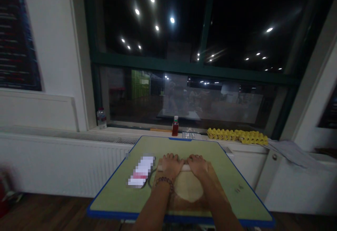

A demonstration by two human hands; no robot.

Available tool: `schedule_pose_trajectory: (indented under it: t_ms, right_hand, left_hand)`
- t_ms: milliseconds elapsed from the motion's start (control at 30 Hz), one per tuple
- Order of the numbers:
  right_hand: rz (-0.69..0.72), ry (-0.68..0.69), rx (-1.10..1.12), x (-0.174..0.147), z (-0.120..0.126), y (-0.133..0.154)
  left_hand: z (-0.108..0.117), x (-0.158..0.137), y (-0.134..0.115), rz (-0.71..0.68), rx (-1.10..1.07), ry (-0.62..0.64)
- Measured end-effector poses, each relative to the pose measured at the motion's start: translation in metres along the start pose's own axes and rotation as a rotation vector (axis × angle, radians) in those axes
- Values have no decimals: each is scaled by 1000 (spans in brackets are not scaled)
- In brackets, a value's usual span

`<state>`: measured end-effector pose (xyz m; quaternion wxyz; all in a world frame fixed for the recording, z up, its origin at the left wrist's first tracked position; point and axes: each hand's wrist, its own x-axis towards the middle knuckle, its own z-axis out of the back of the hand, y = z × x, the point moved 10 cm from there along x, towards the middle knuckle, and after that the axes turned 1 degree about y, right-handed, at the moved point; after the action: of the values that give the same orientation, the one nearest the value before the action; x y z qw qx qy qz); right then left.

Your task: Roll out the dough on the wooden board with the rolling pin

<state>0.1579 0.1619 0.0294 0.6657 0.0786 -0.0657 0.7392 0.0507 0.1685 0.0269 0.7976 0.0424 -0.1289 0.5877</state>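
Observation:
A pale, flat round of dough [189,188] lies on a brown board [217,185]. Across its far edge runs a light-coloured rolling pin [185,168]. My left hand [171,165], with a beaded bracelet on the wrist, is closed over the pin's left part. Over the right part of the same pin my right hand [197,166] is closed, palm down, with a ring on one finger. My hands and forearms hide both pin ends and the sides of the dough.
The green table [118,189] has a blue edge. A phone with a blurred screen [142,171] lies left of the board. On the windowsill behind stand a red-filled bottle [175,126], a clear bottle [101,118] and yellow egg trays [237,135]. A white radiator [52,164] runs along the wall.

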Motion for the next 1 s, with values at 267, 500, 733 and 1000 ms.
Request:
schedule_pose_trajectory:
  t_ms: [267,500,733,1000]
  right_hand:
    - [-39,-84,-28,-26,1,-4]
    - [-27,-182,21,-48,-4,-7]
    - [-76,-300,106,-69,-6,-16]
    - [-142,-303,111,-86,4,-19]
  left_hand:
    - [12,-25,-3,70,-40,-19]
    - [18,-53,-12,16,-95,-84]
    - [18,-78,-16,-33,-124,-146]
    - [29,-97,-19,-62,-140,-247]
